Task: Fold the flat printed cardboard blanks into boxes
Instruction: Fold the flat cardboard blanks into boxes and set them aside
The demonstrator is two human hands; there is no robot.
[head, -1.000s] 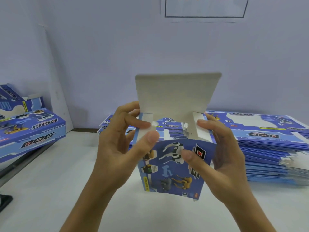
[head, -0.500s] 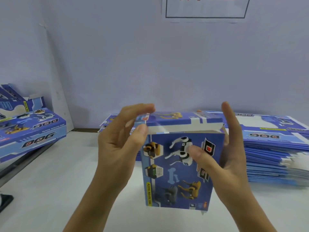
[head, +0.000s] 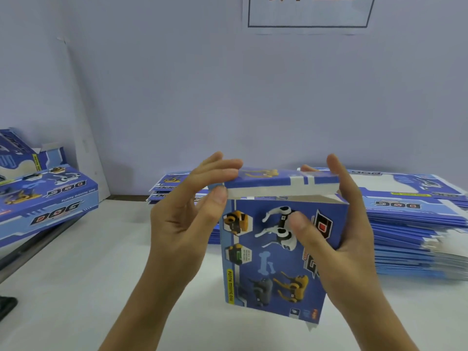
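Head camera: a person holds a blue printed box (head: 281, 252) upright in mid-air at the centre of the frame, above a white table (head: 76, 287). The box's front panel faces the camera and shows pictures of toy robot dogs, a bone and a yellow strip of lettering. Its top flap (head: 278, 184) is folded down almost level, with a thin gap between the flap's white front edge and the top of the front panel.

The left hand (head: 187, 219), at centre left, pinches the left end of the flap: the fingers lie along the flap's upper face and the thumb presses at its front corner. The right hand (head: 339, 236), at centre right, grips the box body, the thumb pressed on the front panel over the white dog picture, the palm against the right side and the fingers raised beside the right end of the flap. A small white tab pokes out below the box's lower right corner.

Behind the box, from the middle to the right edge of the frame, a thick pile of flat blue blanks (head: 410, 236) lies on the table against the pale wall (head: 202, 84). At the left edge, finished boxes (head: 48, 198) printed with the word DOG lie stacked and tilted. A white sheet with a black border (head: 307, 13) hangs on the wall at the top of the frame, its print cut off. A dark object at the lower left edge is too cropped to identify.
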